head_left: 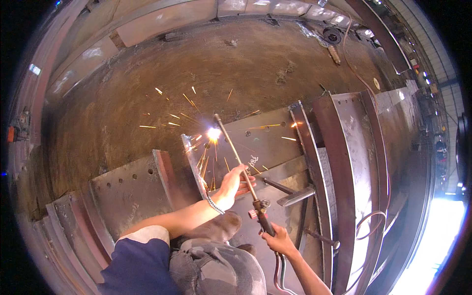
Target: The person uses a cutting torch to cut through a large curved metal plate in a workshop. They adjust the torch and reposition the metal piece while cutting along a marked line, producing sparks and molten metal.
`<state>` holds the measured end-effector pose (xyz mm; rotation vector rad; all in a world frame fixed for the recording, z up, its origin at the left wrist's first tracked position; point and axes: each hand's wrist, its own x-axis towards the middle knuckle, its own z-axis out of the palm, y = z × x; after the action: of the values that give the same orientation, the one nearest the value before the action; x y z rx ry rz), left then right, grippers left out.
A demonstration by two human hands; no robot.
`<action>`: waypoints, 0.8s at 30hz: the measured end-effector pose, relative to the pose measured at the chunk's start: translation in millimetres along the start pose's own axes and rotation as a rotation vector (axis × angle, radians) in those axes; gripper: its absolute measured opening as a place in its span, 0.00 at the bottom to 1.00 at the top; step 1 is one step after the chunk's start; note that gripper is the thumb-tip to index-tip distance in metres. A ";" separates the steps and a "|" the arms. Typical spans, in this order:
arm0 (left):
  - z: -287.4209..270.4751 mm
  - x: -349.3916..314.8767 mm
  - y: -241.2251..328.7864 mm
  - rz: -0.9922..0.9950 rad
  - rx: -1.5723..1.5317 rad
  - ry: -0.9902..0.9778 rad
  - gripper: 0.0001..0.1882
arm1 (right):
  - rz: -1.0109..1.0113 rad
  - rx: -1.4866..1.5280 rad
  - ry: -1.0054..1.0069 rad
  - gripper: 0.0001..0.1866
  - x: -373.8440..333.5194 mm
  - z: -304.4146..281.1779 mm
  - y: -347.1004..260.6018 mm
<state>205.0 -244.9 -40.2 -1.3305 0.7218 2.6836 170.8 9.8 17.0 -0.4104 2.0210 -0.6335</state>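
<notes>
A long cutting torch (231,143) slants up and away from my body, its tip beside a glaring white spot (213,133) at the edge of a steel beam. Sparks fan out from that spot. My right hand (279,240) is wrapped round the torch's dark handle, just below its valves. Farther up, my left hand (235,183) steadies the thin tube, thumb on one side and fingers reaching under it. The steel beam (265,129) has bolt holes and chalk marks on its web. Glare hides the exact point being heated.
More steel beams (123,184) lie side by side at the left, and others (346,123) at the right. A hammer-like tool (297,195) rests on the beam right of my hands. A thin hose (355,73) runs over the brown floor (162,78). An angle grinder (333,49) lies far off.
</notes>
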 end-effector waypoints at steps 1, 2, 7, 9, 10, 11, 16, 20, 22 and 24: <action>-6.7 -0.8 0.9 -0.021 -0.018 0.064 0.24 | -0.041 -0.024 0.008 0.12 5.8 8.8 0.0; -14.2 -3.4 1.1 -0.012 -0.030 0.101 0.24 | -0.037 -0.069 0.013 0.13 10.0 14.9 -0.7; -40.0 -12.7 -6.3 0.090 -0.071 0.171 0.24 | -0.064 -0.024 -0.074 0.19 14.4 29.7 -9.6; -41.3 -8.9 -8.1 0.124 -0.062 0.145 0.23 | 0.011 -0.061 -0.067 0.20 11.4 31.2 -12.3; -40.8 -7.3 -9.0 0.161 -0.047 0.110 0.22 | 0.016 -0.070 -0.050 0.21 9.5 32.3 -12.9; -38.5 -4.5 -9.1 0.143 -0.012 0.057 0.22 | 0.003 -0.074 0.025 0.22 8.0 35.6 -13.4; -16.6 0.1 -13.0 -0.077 0.116 -0.235 0.15 | -0.058 -0.209 0.323 0.27 -2.3 40.7 -9.0; 2.9 2.2 -19.0 -0.009 0.261 -0.222 0.16 | -0.043 -0.184 0.340 0.30 -6.7 29.3 -8.1; 6.6 5.9 -20.3 0.035 0.274 -0.171 0.16 | -0.064 -0.176 0.318 0.29 -6.0 27.2 -9.7; 2.1 6.4 -21.4 0.092 0.247 -0.111 0.13 | -0.160 -0.188 0.303 0.29 -4.2 26.0 -10.2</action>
<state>204.9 -225.9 -52.2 -1.1058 1.0834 2.6037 195.7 -3.3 15.0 -0.6233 2.3642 -0.6343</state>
